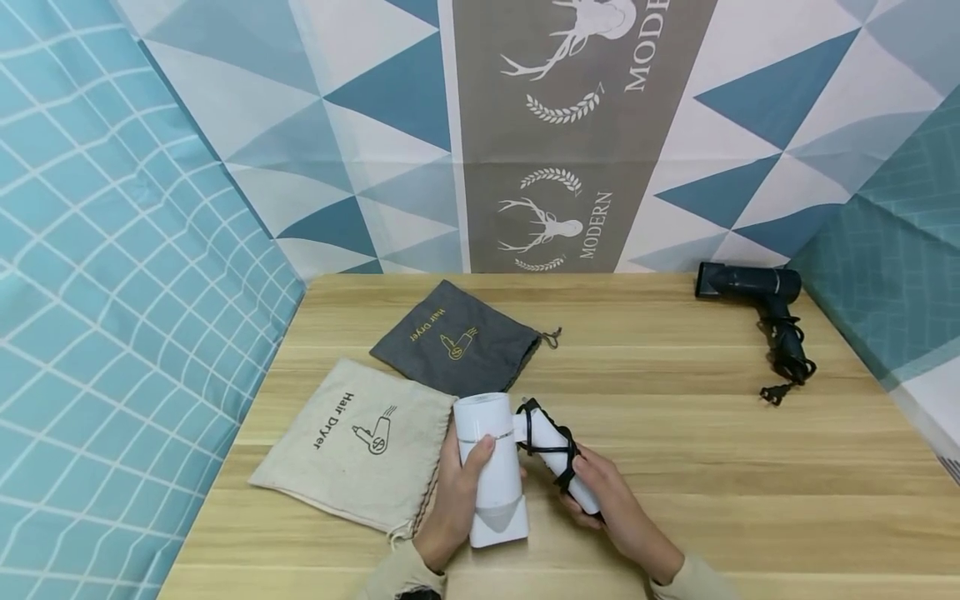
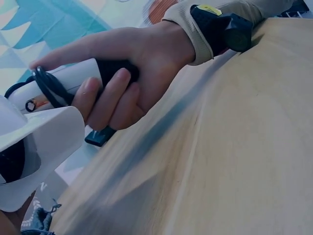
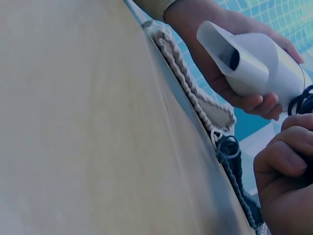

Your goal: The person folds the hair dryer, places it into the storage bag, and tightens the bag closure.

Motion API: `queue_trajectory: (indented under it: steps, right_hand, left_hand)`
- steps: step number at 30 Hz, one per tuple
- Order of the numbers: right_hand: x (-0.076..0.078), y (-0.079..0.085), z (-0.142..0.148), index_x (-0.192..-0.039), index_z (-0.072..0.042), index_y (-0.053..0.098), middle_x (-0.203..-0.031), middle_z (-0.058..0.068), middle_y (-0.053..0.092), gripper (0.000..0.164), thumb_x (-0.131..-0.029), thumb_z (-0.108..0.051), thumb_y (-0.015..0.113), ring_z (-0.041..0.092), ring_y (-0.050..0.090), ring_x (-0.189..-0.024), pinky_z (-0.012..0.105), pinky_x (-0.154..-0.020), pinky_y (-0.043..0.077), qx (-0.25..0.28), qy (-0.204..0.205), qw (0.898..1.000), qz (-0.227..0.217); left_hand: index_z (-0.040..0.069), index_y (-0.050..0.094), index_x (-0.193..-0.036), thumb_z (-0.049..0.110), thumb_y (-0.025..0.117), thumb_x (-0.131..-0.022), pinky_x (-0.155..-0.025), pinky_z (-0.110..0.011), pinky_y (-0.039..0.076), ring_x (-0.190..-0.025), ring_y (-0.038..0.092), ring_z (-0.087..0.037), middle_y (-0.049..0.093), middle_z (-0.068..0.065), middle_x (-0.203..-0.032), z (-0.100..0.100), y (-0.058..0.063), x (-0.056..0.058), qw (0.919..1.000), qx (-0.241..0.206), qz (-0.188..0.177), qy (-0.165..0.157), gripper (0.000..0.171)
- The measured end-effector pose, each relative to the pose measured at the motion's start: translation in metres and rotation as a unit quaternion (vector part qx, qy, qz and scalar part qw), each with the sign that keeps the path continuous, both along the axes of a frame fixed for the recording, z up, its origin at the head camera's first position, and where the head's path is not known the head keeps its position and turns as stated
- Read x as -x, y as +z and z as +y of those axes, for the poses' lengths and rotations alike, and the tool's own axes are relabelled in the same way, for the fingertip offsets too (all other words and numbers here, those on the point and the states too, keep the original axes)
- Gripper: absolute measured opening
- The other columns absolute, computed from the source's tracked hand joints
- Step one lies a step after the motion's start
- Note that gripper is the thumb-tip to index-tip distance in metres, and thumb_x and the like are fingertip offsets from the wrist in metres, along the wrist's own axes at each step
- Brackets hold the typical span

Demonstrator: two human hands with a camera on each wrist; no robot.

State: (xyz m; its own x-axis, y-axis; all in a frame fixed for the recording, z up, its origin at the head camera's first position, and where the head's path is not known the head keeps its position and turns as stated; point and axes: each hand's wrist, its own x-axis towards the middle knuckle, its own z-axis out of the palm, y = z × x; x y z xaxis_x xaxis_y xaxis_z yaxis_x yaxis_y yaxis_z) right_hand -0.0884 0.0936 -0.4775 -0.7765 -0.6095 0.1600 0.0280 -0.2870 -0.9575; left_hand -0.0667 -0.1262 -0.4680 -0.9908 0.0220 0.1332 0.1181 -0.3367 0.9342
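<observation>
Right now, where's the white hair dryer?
Head view, lower centre: the white hair dryer is held by the left hand and the right hand, just right of the beige pouch.

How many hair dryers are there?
2. The white dryer is held by the left hand and the right hand; the black dryer lies near the far right corner of the table. I can't see inside the beige bag or grey bag.

A: White dryer [image 1: 501, 487]?
B: Smooth plastic, glossy. Cord [image 1: 572, 452] rubbery-looking.
A: Beige pouch [image 1: 367, 442], grey pouch [image 1: 465, 337]?
B: Both matt cloth, soft-looking.
A: Black dryer [image 1: 750, 282]?
B: Plastic, smooth, low sheen.
A: Tabletop [image 1: 675, 408]?
B: Wood-grain, smooth, faint sheen.
A: Blue hanging [image 1: 112, 292]?
B: Matt, creased, fabric-like.
</observation>
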Motion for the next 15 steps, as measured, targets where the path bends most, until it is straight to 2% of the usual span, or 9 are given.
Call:
queue_trajectory:
  steps: [3, 7, 11, 13, 15]
  right_hand:
    - [-0.004, 0.002, -0.002, -0.111, 0.011, 0.048, -0.065, 0.022, 0.044, 0.032, -0.109, -0.009, 0.023, 0.013, 0.040, -0.049, 0.034, -0.036, 0.032, -0.019, -0.025, 0.999, 0.018]
    - [-0.011, 0.005, -0.004, -0.115, 0.010, 0.049, -0.073, 0.023, 0.053, 0.034, -0.109, -0.013, 0.026, 0.011, 0.053, -0.060, 0.033, -0.049, 0.048, -0.078, -0.080, 0.993, 0.031]
    - [-0.017, 0.002, -0.010, -0.124, 0.005, 0.051, -0.082, 0.020, 0.057, 0.033, -0.109, -0.013, 0.028, 0.012, 0.056, -0.068, 0.031, -0.059, 0.051, -0.134, -0.129, 0.982, 0.045]
    - [-0.021, -0.002, -0.015, -0.140, 0.004, 0.043, -0.109, 0.028, 0.061, 0.038, -0.109, -0.012, 0.027, 0.012, 0.063, -0.096, 0.026, -0.080, 0.053, -0.167, -0.128, 0.975, 0.074]
    - [-0.025, -0.006, -0.020, -0.152, 0.002, 0.030, -0.139, 0.031, 0.047, 0.044, -0.109, -0.009, 0.024, 0.014, 0.051, -0.128, 0.020, -0.102, 0.041, -0.184, -0.116, 0.971, 0.103]
  left_hand:
    - [0.005, 0.039, -0.138, 0.017, 0.046, -0.104, -0.059, -0.052, 0.057, -0.069, 0.070, -0.037, 0.062, -0.025, -0.093, 0.002, 0.001, -0.001, 0.9999, -0.006, 0.007, 0.006, 0.037]
    - [0.002, 0.038, -0.137, 0.015, 0.045, -0.103, -0.058, -0.052, 0.057, -0.068, 0.070, -0.032, 0.062, -0.023, -0.092, 0.005, 0.001, -0.001, 0.9997, -0.007, 0.021, 0.015, 0.038]
    - [0.003, 0.042, -0.136, 0.015, 0.048, -0.100, -0.065, -0.041, 0.057, -0.075, 0.068, -0.024, 0.062, -0.018, -0.097, 0.011, -0.001, -0.004, 0.9962, 0.038, 0.015, 0.077, 0.038]
    - [0.005, 0.044, -0.136, 0.017, 0.050, -0.100, -0.070, -0.037, 0.056, -0.081, 0.066, -0.023, 0.060, -0.015, -0.101, 0.014, -0.003, -0.006, 0.9917, 0.061, 0.008, 0.113, 0.038]
    - [0.005, 0.044, -0.135, 0.016, 0.051, -0.100, -0.072, -0.036, 0.055, -0.084, 0.064, -0.023, 0.059, -0.015, -0.103, 0.017, -0.005, -0.009, 0.9872, 0.074, 0.010, 0.140, 0.037]
